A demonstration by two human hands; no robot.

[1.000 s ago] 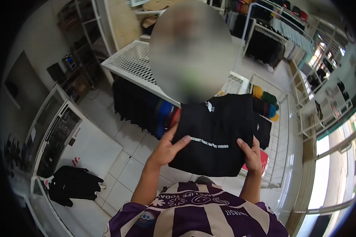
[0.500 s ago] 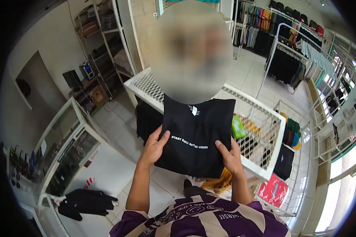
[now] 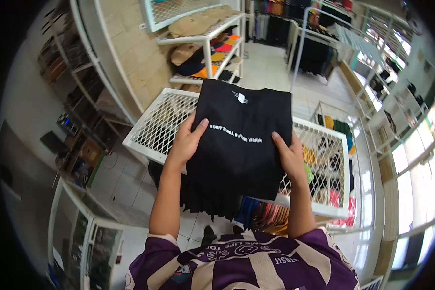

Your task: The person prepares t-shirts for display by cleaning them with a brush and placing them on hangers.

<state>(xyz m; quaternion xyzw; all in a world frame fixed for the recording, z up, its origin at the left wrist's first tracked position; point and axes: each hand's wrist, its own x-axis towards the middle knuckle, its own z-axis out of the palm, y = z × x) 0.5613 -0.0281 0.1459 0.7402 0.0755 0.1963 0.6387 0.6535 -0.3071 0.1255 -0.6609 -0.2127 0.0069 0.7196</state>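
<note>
A folded black T-shirt (image 3: 237, 159) with white lettering across it and a small white print near the top is held up in front of me. My left hand (image 3: 187, 137) grips its left edge, thumb on the front face. On the opposite edge my right hand (image 3: 290, 151) is closed the same way, thumb on top near the end of the lettering. The fingers behind the cloth are hidden. Behind and below the shirt stands a white mesh-topped table (image 3: 152, 126), partly covered by it.
A white shelf rack (image 3: 208, 36) with caps stands beyond the table. Folded clothes (image 3: 268, 215) show under the table. Clothing rails (image 3: 319, 36) stand at the back right, a glass display case (image 3: 101, 251) at lower left, windows (image 3: 418, 193) at right.
My view has shifted, bringing the cap shelves into sight. The shirt now appears higher in view, over the mesh table, still gripped by both hands. The blurred patch is gone.
</note>
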